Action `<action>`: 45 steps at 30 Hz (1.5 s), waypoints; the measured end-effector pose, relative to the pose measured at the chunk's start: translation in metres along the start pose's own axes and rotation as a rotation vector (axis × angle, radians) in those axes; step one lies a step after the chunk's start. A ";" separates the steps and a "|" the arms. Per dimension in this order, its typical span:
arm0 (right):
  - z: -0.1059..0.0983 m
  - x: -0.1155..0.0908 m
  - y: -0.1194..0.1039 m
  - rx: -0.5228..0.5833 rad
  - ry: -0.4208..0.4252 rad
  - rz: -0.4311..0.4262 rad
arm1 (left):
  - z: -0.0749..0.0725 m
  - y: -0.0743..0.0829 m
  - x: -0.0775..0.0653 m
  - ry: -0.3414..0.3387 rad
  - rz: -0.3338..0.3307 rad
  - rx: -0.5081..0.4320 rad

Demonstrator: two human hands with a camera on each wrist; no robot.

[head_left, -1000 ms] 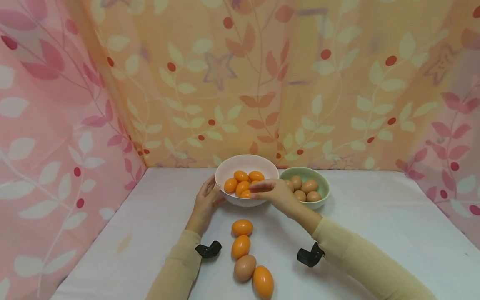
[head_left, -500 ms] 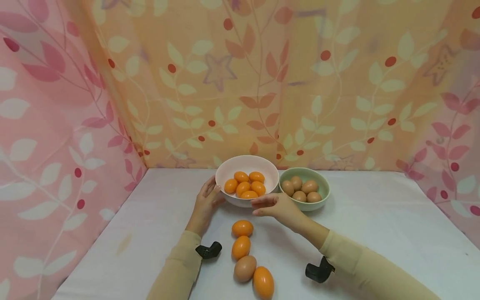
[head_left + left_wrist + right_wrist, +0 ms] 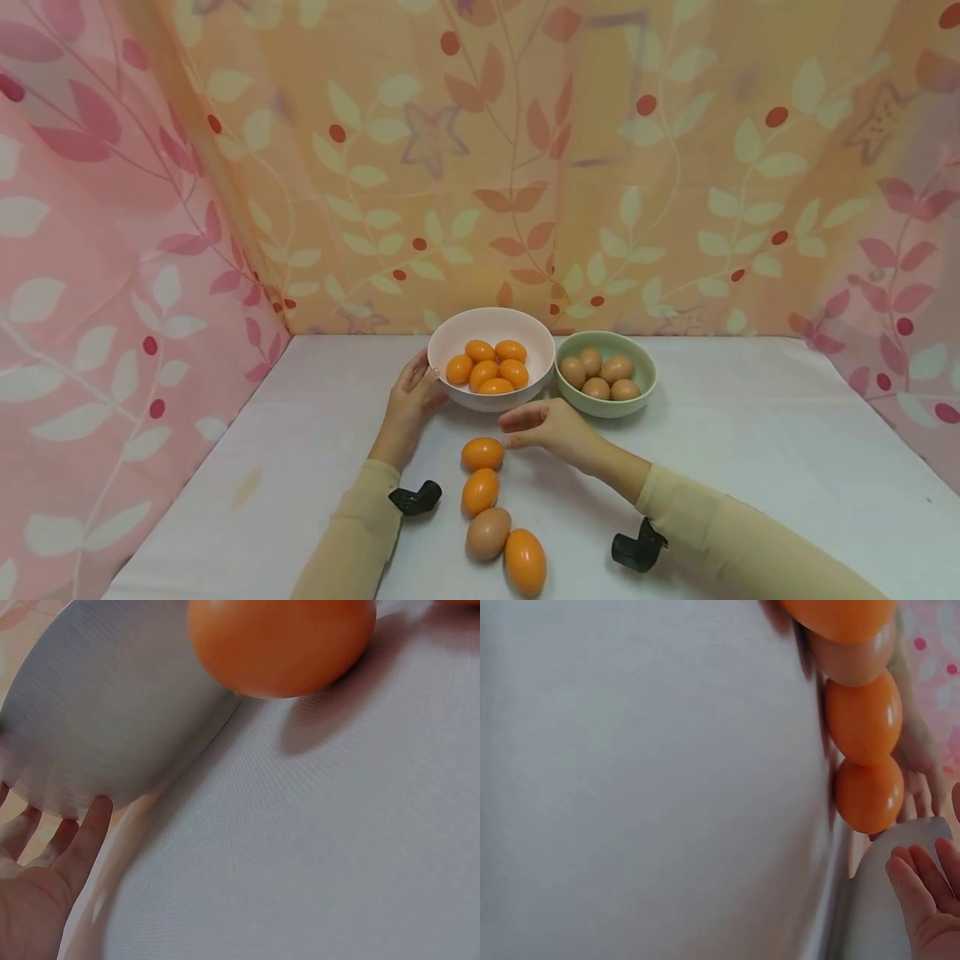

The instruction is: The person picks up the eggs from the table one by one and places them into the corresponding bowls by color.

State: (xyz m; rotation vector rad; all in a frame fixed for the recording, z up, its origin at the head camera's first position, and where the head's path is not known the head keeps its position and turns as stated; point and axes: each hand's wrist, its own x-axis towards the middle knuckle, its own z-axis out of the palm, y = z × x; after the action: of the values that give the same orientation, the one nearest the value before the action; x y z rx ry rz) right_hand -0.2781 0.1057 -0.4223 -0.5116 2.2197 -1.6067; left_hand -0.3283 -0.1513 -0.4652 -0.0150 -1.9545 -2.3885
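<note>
My left hand (image 3: 407, 410) touches the left side of the pink-white bowl (image 3: 491, 322), fingertips resting on its outer wall (image 3: 120, 712) in the left wrist view. Several orange eggs (image 3: 483, 372) lie inside this bowl. Just in front of it, my right hand (image 3: 551, 429) hovers with fingers extended and holds nothing. Its fingertips are close to the nearest loose orange egg (image 3: 482, 454), the farthest of a row on the table. Toward me follow another orange egg (image 3: 480, 492), a brown egg (image 3: 489, 533) and a third orange egg (image 3: 525, 562).
A green bowl (image 3: 647, 387) with several brown eggs (image 3: 596, 375) stands against the right of the pink-white bowl. A white cloth (image 3: 750, 467) covers the table. Patterned fabric (image 3: 510, 167) hangs behind and at both sides.
My right hand has come back from over the pink-white bowl toward the row of loose eggs. The left hand has stayed at the bowl.
</note>
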 end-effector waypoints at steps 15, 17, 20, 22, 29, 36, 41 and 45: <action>0.014 0.007 0.007 -0.020 0.010 0.081 | 0.000 0.000 0.000 -0.004 0.006 -0.005; 0.017 0.009 0.007 -0.036 0.020 0.090 | 0.000 0.000 0.000 -0.002 0.005 -0.004; 0.020 0.011 0.008 -0.043 0.028 0.095 | 0.000 0.000 0.000 -0.001 0.005 -0.009; 0.022 0.012 0.008 -0.043 0.027 0.097 | 0.001 0.000 0.000 -0.003 0.006 -0.009; 0.027 0.015 0.008 -0.063 0.025 0.120 | 0.002 0.001 -0.001 -0.003 -0.002 -0.014; 0.031 0.019 0.010 -0.053 0.025 0.128 | 0.002 0.002 -0.002 0.002 -0.010 -0.024; 0.033 0.021 0.011 -0.045 0.017 0.122 | 0.002 0.002 -0.002 -0.010 0.007 -0.020; 0.033 0.021 0.011 -0.035 0.016 0.110 | 0.001 0.002 -0.002 -0.017 0.012 -0.021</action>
State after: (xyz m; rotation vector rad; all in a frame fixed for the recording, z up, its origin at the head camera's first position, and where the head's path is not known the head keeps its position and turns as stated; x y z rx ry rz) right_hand -0.2818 0.0712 -0.4445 -0.3796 2.2502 -1.5235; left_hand -0.3266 -0.1505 -0.4633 -0.0485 -1.9302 -2.4094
